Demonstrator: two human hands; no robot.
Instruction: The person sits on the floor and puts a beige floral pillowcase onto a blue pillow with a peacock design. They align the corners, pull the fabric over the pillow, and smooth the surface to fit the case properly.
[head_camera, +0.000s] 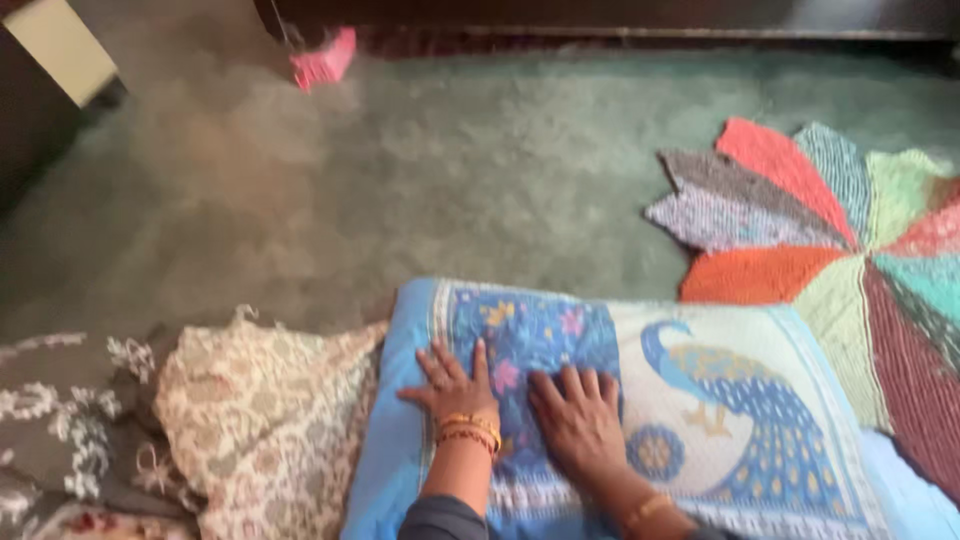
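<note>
Both hands (515, 400) flat on folded quilt (700, 400).

We press both palms flat on a folded blue quilt (640, 400) printed with a peacock: our left hand (452, 385) near its left edge, our right hand (580, 420) just beside it, fingers (575, 383) spread. A cream floral cloth (265, 420) touches the quilt's left side, with grey patterned fabric (60, 430) beyond. A multicoloured petal-shaped mat (840, 230) lies to the right on the green carpet (450, 170); a pink object (325, 60) sits far off, blurred.
</note>
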